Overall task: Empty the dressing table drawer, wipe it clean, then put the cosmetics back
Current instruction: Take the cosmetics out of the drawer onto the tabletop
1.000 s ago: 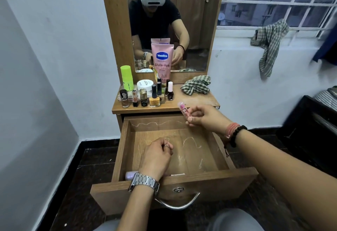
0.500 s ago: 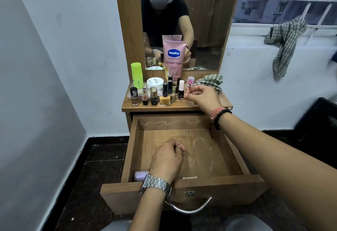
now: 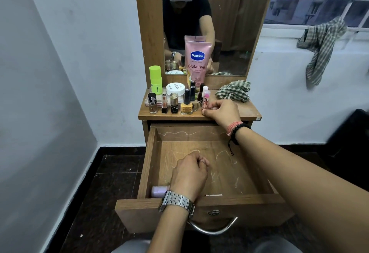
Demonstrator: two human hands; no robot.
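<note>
The wooden drawer [image 3: 151, 165] stands pulled out, its bottom streaked with white marks. My left hand [image 3: 189, 175] rests inside it as a closed fist; whether it holds anything is hidden. A lilac bottle [image 3: 158, 191] lies at the drawer's front left corner and a thin white stick [image 3: 213, 195] lies along the front wall. My right hand [image 3: 221, 112] is on the table top [image 3: 247, 111], fingers pinched on the base of a small pink tube [image 3: 206, 100] standing upright beside several nail polish bottles [image 3: 186, 105].
A pink Vaseline tube [image 3: 197, 61], a green bottle [image 3: 155, 79] and a white jar [image 3: 175, 88] stand before the mirror [image 3: 229, 33]. A checked cloth [image 3: 233, 93] lies at the table's right. Another cloth [image 3: 321, 47] hangs at the window. Dark furniture [image 3: 351, 145] stands right.
My right hand carried the pink tube from above the drawer up to the table top and stood it beside the nail polish bottles. My left hand stayed in the drawer.
</note>
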